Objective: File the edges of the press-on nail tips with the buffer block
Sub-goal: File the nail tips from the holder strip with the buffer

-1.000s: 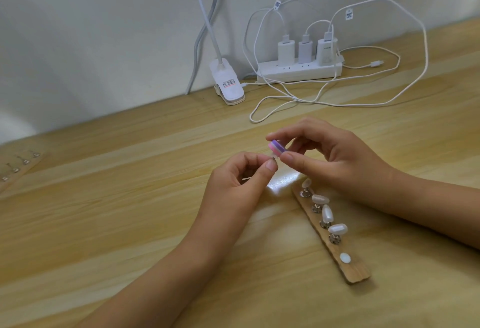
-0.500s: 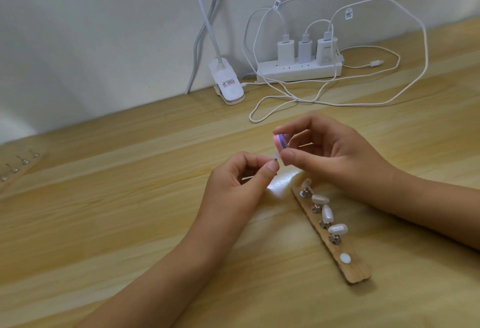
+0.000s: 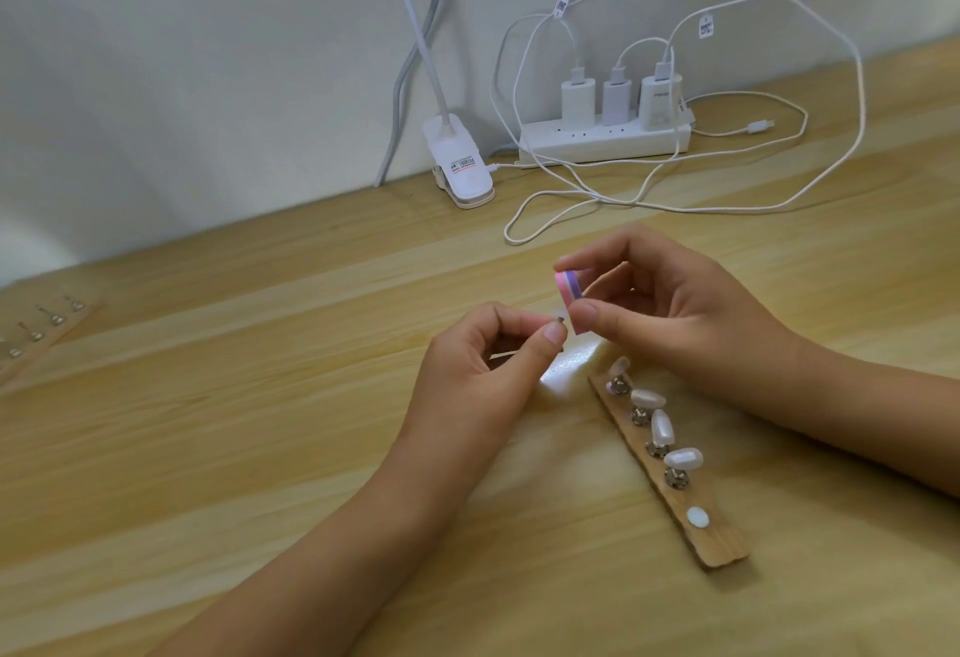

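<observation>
Within the last second the right hand (image 3: 675,313), fingers clamped on the buffer block (image 3: 571,295), has tipped it upright just beside the left hand (image 3: 483,375), whose fingers pinch a small stud (image 3: 559,319), nail tip hidden, so filing looks underway.

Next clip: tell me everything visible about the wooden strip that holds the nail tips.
The long, narrow light-brown wooden strip lies flat on the pale wooden table, running diagonally from beneath the right hand toward the lower right. Four pearly white nail tips sit along it on small shiny metal stands. The spot closest to its near end holds only a round white pad. Whether the hand touches the strip cannot be told.
</observation>
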A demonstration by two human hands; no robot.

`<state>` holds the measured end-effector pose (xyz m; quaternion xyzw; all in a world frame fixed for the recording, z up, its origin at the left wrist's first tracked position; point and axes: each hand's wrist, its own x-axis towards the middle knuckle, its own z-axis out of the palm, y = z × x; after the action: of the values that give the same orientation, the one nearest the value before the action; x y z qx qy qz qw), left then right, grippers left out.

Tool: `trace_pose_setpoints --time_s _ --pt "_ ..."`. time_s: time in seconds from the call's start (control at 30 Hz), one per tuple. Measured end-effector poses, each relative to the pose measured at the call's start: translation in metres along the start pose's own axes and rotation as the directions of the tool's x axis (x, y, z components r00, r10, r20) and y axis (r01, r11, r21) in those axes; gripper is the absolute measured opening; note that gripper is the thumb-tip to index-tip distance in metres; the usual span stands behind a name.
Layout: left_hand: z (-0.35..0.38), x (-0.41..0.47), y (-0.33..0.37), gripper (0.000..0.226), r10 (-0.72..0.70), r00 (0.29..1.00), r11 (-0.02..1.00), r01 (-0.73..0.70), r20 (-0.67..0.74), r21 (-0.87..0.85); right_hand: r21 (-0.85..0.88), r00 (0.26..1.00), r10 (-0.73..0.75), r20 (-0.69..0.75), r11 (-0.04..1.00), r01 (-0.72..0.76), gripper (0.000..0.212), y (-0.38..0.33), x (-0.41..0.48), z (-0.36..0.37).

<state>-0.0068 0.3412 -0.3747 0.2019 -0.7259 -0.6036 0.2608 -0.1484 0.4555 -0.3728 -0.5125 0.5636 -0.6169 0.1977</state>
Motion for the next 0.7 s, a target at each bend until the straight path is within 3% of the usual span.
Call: trace_pose_setpoints --time_s 0.17,0.27,0.4,0.57,0.7 --pt "0.0001 -0.0003 0.0007 0.006 0.014 1.000 1.000 -0.014 0.007 -0.005 -0.090 0.989 -0.141 0.036 0.985 0.144 0.029 -0.0024 -0.0038 0.0042" --pt "-0.0006 0.0001 0.0002 0.004 0.002 1.000 1.000 -0.002 0.005 -0.005 -0.083 0.997 -0.075 0.011 0.994 0.075 0.026 -0.0003 -0.0014 0.0005" --pt "-0.0004 -0.0004 0.0008 0.008 0.025 1.000 1.000 -0.025 0.017 -0.002 -0.102 0.990 -0.137 0.017 0.985 0.138 0.029 0.0004 -0.0044 0.0051" --pt "-0.0009 0.0004 -0.0005 0.005 0.005 1.000 1.000 -0.005 0.001 0.002 -0.031 1.000 0.009 0.001 0.999 -0.009 0.029 0.0010 -0.0012 -0.0008" --pt "-0.0008 0.0001 0.0001 0.006 0.002 1.000 1.000 -0.003 0.005 0.011 -0.086 0.996 -0.082 0.017 0.993 0.083 0.029 -0.0002 -0.0034 0.0032"
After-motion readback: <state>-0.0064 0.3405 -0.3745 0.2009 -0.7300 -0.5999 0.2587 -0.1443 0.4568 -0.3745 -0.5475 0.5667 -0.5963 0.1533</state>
